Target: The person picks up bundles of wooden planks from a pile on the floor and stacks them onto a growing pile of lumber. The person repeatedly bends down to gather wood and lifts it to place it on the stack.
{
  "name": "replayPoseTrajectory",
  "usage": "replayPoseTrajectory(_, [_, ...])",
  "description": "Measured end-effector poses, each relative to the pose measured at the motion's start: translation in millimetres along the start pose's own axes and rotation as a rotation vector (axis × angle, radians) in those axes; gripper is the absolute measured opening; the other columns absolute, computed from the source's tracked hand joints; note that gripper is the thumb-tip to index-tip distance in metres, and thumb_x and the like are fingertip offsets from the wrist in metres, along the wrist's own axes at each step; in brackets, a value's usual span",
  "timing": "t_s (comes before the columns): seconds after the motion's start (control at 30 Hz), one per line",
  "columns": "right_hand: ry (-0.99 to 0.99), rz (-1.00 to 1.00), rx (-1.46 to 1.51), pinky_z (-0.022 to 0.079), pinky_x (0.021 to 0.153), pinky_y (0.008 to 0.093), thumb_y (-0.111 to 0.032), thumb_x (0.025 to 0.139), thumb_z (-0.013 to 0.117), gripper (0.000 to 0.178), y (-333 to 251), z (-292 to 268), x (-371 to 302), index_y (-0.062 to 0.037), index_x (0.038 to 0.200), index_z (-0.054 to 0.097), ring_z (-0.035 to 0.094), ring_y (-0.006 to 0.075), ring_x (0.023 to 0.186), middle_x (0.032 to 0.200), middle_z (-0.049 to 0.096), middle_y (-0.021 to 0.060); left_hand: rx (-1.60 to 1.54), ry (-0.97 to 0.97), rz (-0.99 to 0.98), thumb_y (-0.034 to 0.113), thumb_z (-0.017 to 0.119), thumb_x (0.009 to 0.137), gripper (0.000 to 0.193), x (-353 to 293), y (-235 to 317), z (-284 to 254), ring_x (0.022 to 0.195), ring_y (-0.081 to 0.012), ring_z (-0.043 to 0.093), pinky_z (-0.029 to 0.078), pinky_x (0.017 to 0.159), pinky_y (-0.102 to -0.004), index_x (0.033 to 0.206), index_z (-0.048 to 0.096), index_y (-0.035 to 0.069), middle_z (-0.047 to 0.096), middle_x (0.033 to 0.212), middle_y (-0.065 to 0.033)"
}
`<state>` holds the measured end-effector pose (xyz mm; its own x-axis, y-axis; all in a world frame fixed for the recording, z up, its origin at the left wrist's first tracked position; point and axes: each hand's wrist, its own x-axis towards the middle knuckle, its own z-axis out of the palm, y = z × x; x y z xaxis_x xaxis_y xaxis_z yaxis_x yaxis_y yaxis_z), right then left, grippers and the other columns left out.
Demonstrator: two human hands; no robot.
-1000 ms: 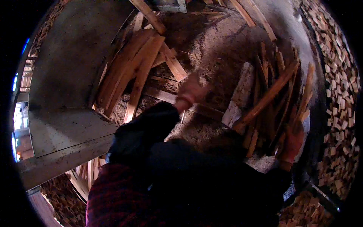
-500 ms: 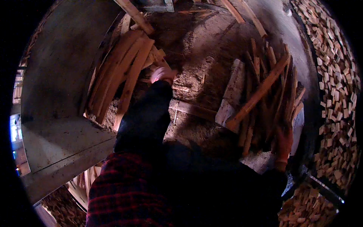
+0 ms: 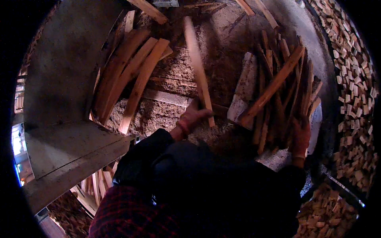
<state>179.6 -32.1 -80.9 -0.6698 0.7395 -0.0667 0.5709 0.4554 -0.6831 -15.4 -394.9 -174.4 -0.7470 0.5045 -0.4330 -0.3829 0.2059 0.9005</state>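
Observation:
My left hand (image 3: 194, 120) is closed around the near end of a pale wooden strip (image 3: 197, 65), whose far end is raised and blurred by motion. At the right, my right hand (image 3: 301, 135) lies against the near right side of a bundle of wooden strips (image 3: 285, 97), its fingers stretched along them in shadow. One reddish strip (image 3: 274, 85) crosses the top of that bundle at a slant. To the left of my left hand, several wider wooden slats (image 3: 137, 87) lean together beside a metal panel.
A large grey metal panel (image 3: 67, 79) with a ledge (image 3: 87, 158) stands on the left. Sawdust and bark (image 3: 174, 65) cover the floor, with a flat board (image 3: 166, 97) across it. Stacked split firewood (image 3: 353, 87) lines the far right. Loose planks (image 3: 149, 10) lie at the back.
My left hand has come back nearer me from the left pile, and now holds a strip swung toward the middle. My right hand stays at the bundle, slightly higher.

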Motion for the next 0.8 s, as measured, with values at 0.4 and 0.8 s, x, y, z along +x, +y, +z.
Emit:
replayPoseTrajectory(0.4, [0.062,0.083,-0.024,0.039,0.106,0.0346,-0.031,0.09,0.066,0.053,-13,-6,-8,-0.0016,0.133,0.056,0.054,0.0272,0.125,0.135,0.058,0.0162,1.465,0.748,0.053,0.05,0.073,0.077,0.083,-9,-7,-193,0.112,-0.0389,0.057,0.048,0.094,-0.047,0.136,0.044,-0.001,0.057,0.123,-0.0268])
replayPoseTrajectory(0.8, [-0.026,0.096,0.089,0.041,0.103,0.0329,-0.022,0.091,0.067,0.046,-24,7,0,-0.001,0.13,0.058,0.057,0.0237,0.119,0.129,0.062,0.0142,0.774,0.474,-0.033,0.046,0.075,0.074,0.06,-2,41,-102,0.106,-0.0367,0.064,0.051,0.089,-0.0432,0.117,0.066,0.005,0.067,0.11,-0.0207])
